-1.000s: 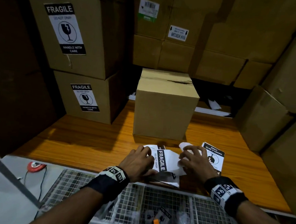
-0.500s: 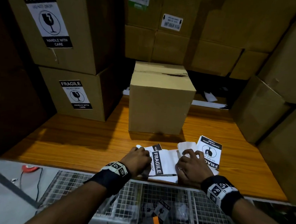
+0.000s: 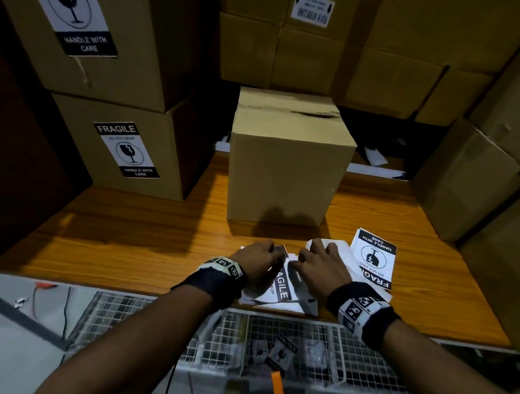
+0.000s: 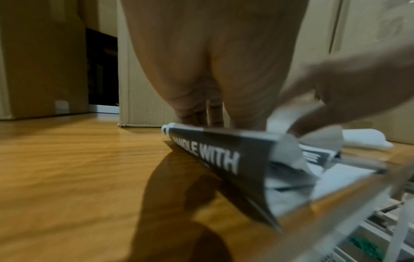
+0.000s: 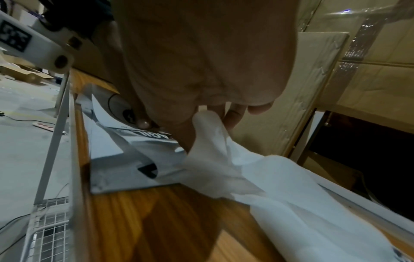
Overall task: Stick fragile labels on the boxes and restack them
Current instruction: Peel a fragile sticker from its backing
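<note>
1. Cardboard target: 1 unlabelled box (image 3: 288, 168) stands on the wooden table (image 3: 128, 243), far of both hands; 2 labelled boxes (image 3: 127, 149) stacked far left.
2. Left hand (image 3: 256, 262) pinches the fragile label (image 3: 280, 289) at its left edge; right hand (image 3: 324, 264) pinches white backing paper (image 5: 208, 141).
3. Spare label (image 3: 375, 257): 1, near right.
4. Risk: peeled label curls, adhesive sticks to itself or creases if pulled unevenly.
</note>
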Motion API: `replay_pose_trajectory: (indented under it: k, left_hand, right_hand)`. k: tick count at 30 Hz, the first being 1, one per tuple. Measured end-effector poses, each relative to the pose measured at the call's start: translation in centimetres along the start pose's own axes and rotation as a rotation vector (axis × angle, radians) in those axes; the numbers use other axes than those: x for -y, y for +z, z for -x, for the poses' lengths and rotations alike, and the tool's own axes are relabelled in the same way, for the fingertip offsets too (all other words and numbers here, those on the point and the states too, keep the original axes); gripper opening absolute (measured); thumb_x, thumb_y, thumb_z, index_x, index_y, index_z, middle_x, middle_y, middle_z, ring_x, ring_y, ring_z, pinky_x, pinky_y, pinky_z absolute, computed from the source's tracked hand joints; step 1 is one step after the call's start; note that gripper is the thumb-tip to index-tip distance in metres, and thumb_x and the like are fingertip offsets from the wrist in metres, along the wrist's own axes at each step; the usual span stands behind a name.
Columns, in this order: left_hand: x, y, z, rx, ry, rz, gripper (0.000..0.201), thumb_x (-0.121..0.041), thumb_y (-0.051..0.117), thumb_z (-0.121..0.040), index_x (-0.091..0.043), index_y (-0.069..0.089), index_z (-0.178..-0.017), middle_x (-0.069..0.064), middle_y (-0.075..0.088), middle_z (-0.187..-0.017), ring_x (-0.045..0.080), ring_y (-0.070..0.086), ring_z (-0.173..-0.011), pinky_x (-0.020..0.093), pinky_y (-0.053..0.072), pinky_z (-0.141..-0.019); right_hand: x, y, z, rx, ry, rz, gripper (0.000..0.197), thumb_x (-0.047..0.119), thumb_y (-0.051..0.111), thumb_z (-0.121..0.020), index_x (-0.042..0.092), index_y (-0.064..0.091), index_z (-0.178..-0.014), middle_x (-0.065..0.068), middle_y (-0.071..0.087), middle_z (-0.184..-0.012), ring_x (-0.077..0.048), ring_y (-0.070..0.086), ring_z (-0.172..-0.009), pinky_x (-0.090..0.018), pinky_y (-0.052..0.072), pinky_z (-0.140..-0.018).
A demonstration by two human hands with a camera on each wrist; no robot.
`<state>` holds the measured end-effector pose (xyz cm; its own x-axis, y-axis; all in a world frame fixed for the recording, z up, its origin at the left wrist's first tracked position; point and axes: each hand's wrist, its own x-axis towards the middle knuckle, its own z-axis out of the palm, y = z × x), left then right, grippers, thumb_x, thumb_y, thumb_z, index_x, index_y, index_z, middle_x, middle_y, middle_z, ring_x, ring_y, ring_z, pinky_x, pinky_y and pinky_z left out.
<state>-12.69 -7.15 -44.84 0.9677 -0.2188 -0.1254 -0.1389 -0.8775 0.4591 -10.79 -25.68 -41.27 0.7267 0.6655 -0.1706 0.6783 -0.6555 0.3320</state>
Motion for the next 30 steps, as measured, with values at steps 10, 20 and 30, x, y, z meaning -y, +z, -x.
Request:
replay_pose_trajectory:
  k: [10, 20, 30]
  left_hand:
    - [1.4, -0.7, -1.9, 0.131, 0.1, -0.073, 0.029, -0.047, 0.061, -0.094, -0.025, 0.054, -0.112, 0.011, 0.062, -0.113, 0.029, 0.068, -0.087, 0.036, 0.052, -0.069]
    - [0.3, -1.5, -4.8, 0.145, 0.2, -0.281, 0.02, -0.027, 0.059, -0.097, -0.016, 0.062, -0.114, 0.008, 0.048, -0.111, 0.031, 0.056, -0.098, 0.036, 0.042, -0.074]
    - [1.1, -2.7, -4.4, 0.174, 0.312, -0.277, 0.017, -0.016, 0.056, -0.098, -0.017, 0.059, -0.115, 0.005, 0.055, -0.115, 0.029, 0.061, -0.099, 0.044, 0.052, -0.081]
  right_hand:
    - [-1.1, 1.9, 0.0, 0.063, 0.103, -0.289, 0.036, 0.04, 0.048, -0.099, 0.043, 0.054, -0.134, 0.01, 0.045, -0.137, -0.025, 0.036, -0.125, -0.043, 0.033, -0.089]
    - [-1.2, 1.5, -0.6, 0.067, 0.082, -0.298, 0.031, 0.051, 0.047, -0.097, 0.039, 0.065, -0.12, 0.008, 0.05, -0.133, -0.023, 0.039, -0.122, -0.043, 0.031, -0.088]
    - [-1.3, 1.9, -0.4, 0.06, 0.068, -0.291, 0.03, 0.051, 0.05, -0.096, 0.039, 0.064, -0.12, 0.007, 0.049, -0.131, -0.024, 0.038, -0.121, -0.044, 0.033, -0.091]
